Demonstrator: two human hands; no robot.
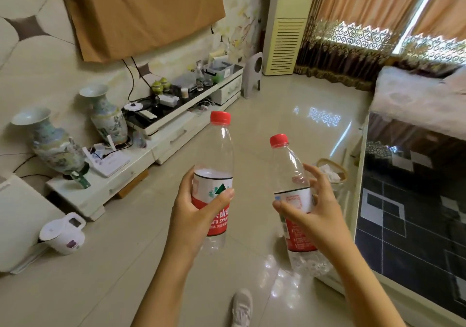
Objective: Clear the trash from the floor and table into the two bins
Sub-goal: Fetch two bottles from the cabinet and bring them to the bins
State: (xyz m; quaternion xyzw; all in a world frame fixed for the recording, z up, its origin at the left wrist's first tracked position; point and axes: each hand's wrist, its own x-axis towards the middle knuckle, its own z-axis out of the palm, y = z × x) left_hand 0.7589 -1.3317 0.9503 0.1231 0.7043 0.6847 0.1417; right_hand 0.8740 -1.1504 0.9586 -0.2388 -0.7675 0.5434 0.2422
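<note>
Two plastic bottles, one per hand, both held up in the air over the tiled floor. Left hand has its fingers wrapped around the label of the left bottle, thumb pressed across the front, bottle pretty much upright with its red cap on. Right hand grips the right bottle around its label too, fingers curled behind it and thumb in front; this one leans a bit to the left at the top and sits slightly lower. Both look clear and basically empty, red-and-white labels, and they're apart from each other, not touching.

Behind the right hand, on the floor right beside the near-left edge of the dark glass tabletop, there's a small bin with some crumpled white stuff in it. Only one bin I can make out from here.

Over on the left: a low white TV cabinet against the wall with two big porcelain vases on it, and a white kettle sitting on the floor near its front corner. A shoe shows at the bottom.
</note>
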